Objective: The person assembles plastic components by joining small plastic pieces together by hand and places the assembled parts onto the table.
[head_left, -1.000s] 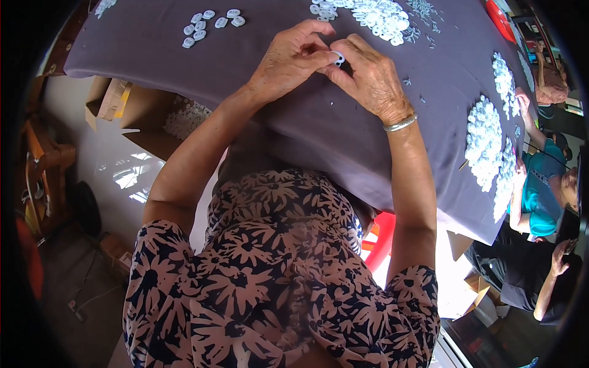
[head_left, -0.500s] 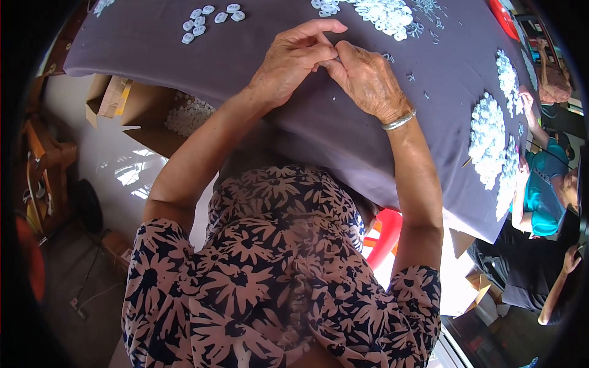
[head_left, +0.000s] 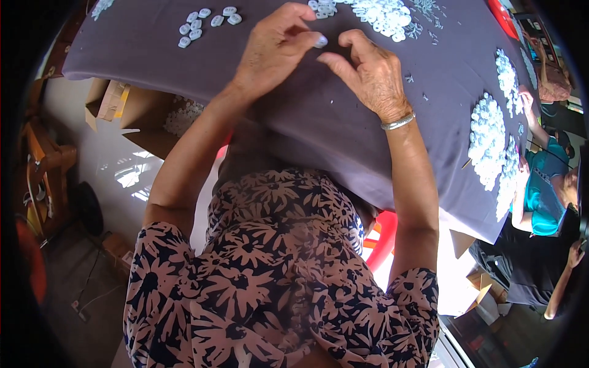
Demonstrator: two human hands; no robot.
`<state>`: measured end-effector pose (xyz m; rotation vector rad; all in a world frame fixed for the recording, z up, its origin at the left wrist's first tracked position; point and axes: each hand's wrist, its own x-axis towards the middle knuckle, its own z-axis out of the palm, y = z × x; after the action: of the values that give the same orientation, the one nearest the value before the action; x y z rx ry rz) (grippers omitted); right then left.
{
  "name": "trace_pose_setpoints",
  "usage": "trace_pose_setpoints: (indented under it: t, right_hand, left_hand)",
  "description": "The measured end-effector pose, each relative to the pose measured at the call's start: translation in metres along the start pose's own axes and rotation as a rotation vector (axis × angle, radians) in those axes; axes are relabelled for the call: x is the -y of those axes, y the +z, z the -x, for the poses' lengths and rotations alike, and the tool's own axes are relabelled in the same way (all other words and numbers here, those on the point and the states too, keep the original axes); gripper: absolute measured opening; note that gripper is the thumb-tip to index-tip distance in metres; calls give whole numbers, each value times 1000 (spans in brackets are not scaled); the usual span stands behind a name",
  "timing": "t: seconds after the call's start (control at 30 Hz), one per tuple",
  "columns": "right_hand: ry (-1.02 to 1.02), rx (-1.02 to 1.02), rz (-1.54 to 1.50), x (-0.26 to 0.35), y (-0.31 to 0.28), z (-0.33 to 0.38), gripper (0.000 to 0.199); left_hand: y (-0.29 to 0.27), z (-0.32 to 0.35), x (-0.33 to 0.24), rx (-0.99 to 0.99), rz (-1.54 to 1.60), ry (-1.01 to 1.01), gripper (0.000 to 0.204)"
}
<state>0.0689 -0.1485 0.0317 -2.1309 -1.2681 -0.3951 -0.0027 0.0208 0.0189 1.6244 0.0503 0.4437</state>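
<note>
My left hand is over the dark cloth-covered table, its index finger raised. At its thumb tip shows a small white plastic piece, apparently pinched against fingers hidden behind the thumb. Facing it, my right hand, with a silvery bracelet on the wrist, has thumb and index finger apart and nothing visible between them. Beyond the hands lies a pile of white rounded plastic pieces, with tiny pale slender parts beside it. Several loose oval white pieces are spread left of my left hand.
Larger heaps of white pieces lie at the table's right side, near a co-worker in a teal top. A red container stands at the far right. An open cardboard box with white pieces inside sits below the table's left edge.
My hands were together, fingertips meeting; now they are apart. The left has moved up and left with the white piece at its thumb, and the right hand's thumb and index finger have spread.
</note>
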Motion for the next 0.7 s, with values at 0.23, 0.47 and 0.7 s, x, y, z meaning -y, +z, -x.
trace_pose_setpoints:
  t: [0.23,0.47,0.7]
  right_hand:
    - [158,-131,-42,-24,5,-1,11]
    - [82,-62,-26,-26,11,-24,17]
    - [-99,129,15,-36,37,-70,21]
  left_hand:
    - [-70,-23,23,-207,-974,217,10]
    - [-69,-23,19,-400,-975,274,18]
    - [-26,-12,18,-298,-334,133,15]
